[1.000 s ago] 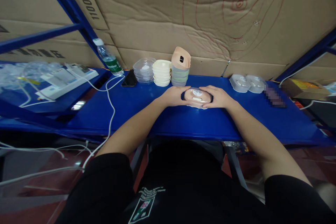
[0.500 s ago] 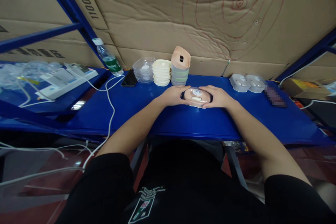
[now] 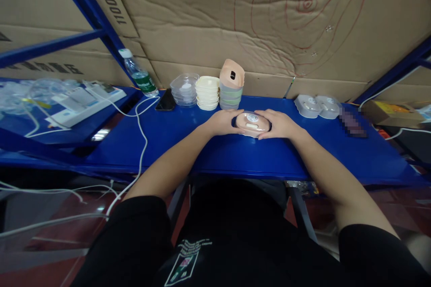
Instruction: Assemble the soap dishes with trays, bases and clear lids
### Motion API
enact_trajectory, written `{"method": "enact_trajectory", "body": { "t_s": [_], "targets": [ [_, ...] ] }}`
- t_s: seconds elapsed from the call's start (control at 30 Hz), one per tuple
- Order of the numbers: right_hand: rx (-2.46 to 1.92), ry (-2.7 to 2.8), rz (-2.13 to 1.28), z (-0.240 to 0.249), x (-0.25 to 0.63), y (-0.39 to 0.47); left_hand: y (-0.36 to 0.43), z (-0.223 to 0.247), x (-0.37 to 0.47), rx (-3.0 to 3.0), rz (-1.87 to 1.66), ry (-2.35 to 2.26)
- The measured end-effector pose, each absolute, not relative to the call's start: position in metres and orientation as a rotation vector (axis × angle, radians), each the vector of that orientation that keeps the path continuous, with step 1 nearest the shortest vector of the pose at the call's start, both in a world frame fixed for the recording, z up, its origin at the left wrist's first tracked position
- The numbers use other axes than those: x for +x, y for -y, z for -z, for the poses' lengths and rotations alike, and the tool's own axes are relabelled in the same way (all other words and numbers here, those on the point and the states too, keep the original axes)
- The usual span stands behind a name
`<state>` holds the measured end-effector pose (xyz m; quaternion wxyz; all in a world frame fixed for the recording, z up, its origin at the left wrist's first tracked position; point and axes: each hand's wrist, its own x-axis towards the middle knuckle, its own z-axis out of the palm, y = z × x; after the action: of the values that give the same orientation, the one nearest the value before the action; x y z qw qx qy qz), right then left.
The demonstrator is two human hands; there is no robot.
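Observation:
A clear-lidded container [image 3: 252, 125] with a pinkish-beige inside and a round white sticker sits low over the blue table near the middle. My left hand [image 3: 225, 123] grips its left side and my right hand [image 3: 279, 124] its right side, thumbs toward the near edge. Behind it stand a stack of clear lids [image 3: 185, 90], a stack of cream trays [image 3: 207, 93] and a stack of grey and green trays [image 3: 230, 98]. A peach tray [image 3: 232, 73] with a dark slot rests tilted on top of that last stack.
Two closed clear containers [image 3: 308, 106] stand at the back right beside a blurred dark item [image 3: 353, 123]. A water bottle [image 3: 143, 80], a black phone [image 3: 165, 100] and a white cable [image 3: 146, 136] lie to the left. Cardboard [image 3: 202, 22] walls the back.
Both hands remain around the container; it and my fingers have shifted very slightly to the left.

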<state>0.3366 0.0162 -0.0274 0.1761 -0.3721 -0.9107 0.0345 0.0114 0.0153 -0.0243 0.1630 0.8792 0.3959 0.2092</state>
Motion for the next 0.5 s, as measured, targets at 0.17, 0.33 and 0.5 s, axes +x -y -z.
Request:
{"method": "enact_trajectory", "body": {
  "t_s": [0.17,0.33,0.5],
  "targets": [
    [-0.911,2.6,-0.121,0.025,0.336,-0.017,-0.016,0.024,0.011,2.482,-0.617,-1.103],
    [-0.796,2.555,-0.104,0.02,0.323,-0.007,-0.019,0.028,0.013,2.504,-0.605,-1.09],
    [-0.758,2.559,-0.177,0.019,0.317,-0.005,-0.019,0.028,0.015,2.498,-0.586,-1.097]
  ]
}}
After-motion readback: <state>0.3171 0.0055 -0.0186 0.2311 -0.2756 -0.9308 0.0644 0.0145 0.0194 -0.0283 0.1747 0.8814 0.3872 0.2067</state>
